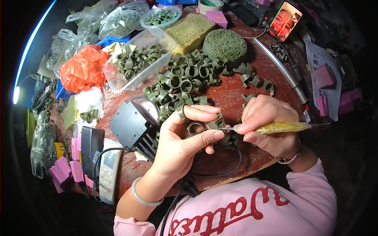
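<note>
My left hand (179, 135) pinches a dark green ring (217, 122), which looks like wax, between thumb and fingers. Its flat top carries rows of small bumps and faces right. Another green band (180, 113) sits around a finger of the same hand. In my right hand (269, 118) is a slim hand tool with a yellow wrapped handle (281, 127), held like a pen. Its thin metal tip meets or nearly meets the ring's top edge; exact contact is too small to tell. Beyond both hands lies a pile of similar green rings (185, 74).
A clear plastic box (112, 80) of green pieces stands at the far left, beside an orange bag (83, 67). Behind the pile are a yellow sponge (191, 33) and a green rounded block (224, 45). A black device (128, 122) and cable lie near my left forearm. A lit phone (286, 21) stands far right.
</note>
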Motion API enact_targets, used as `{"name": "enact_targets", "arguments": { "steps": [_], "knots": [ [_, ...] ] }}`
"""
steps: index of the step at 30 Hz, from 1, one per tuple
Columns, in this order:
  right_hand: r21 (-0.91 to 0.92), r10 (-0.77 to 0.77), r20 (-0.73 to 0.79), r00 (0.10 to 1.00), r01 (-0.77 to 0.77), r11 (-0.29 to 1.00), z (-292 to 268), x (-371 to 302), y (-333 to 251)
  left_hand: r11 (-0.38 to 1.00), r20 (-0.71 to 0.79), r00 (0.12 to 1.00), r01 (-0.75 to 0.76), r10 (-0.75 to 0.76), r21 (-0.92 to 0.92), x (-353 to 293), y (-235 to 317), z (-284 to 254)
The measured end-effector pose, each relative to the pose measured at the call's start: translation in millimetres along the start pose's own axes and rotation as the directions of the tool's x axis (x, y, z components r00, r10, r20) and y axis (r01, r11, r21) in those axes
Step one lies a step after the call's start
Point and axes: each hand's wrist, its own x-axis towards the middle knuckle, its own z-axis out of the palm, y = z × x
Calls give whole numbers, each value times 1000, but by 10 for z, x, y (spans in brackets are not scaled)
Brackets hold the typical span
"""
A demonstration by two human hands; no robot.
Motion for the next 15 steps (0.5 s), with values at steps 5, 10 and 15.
{"name": "enact_targets", "arguments": {
  "steps": [5,10,15],
  "knots": [
    [17,5,3,1000,-5,1000,6,1,0,1000,-11,1000,3,-3,-3,-2,-1,1],
    [24,46,41,998,-47,999,-5,6,-44,1000,-6,1000,9,-9,26,-5,4,20],
    [84,48,9,999,-49,995,-3,1,-32,1000,5,1000,-7,7,-1,-13,6,38]
  ]
}}
